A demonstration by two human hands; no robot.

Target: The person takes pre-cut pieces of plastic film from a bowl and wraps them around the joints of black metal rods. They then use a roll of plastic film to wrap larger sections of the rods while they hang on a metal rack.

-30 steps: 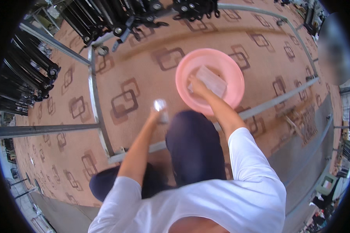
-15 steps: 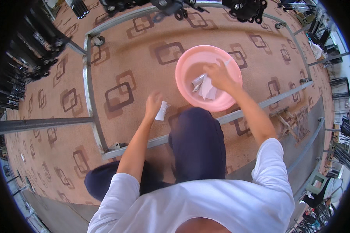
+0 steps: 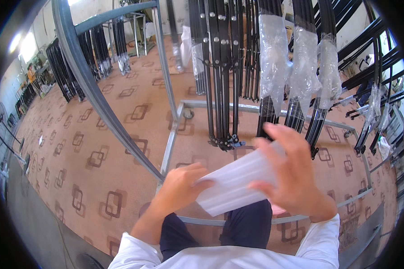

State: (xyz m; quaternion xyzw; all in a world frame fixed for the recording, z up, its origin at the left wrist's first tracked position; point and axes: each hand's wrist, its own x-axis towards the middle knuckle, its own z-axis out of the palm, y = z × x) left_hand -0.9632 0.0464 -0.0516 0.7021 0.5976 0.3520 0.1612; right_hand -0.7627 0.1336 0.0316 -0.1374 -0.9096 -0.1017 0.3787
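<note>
1. As seen from the head view, the one view supplied: a white ribbed sheet [image 3: 238, 184], held in the air above the person's dark-trousered knees [image 3: 247, 226], over the near rail of a grey metal rack frame [image 3: 168, 148] on patterned brown carpet [image 3: 98, 152].
2. Long axis: runs from lower left to upper right, from one hand to the other. Both hands are on it, neither nearer.
3. Left hand [image 3: 182, 184]: at the sheet's lower-left end, fingers curled and pressed onto its edge, pinching it.
4. Right hand [image 3: 292, 177]: laid over the upper-right end, fingers spread across the top face; thumb hidden beneath, so the clamp itself cannot be told.
5. Appearance of sheet: pale, matt, translucent white, with parallel ridges along its length; seemingly thin and pliable, slightly bowed.
6. Surroundings: black metal rods [image 3: 222, 71] hanging in bundles beyond the sheet, several sleeved in clear plastic wrap [image 3: 274, 58]; further racks of rods at the far left.
</note>
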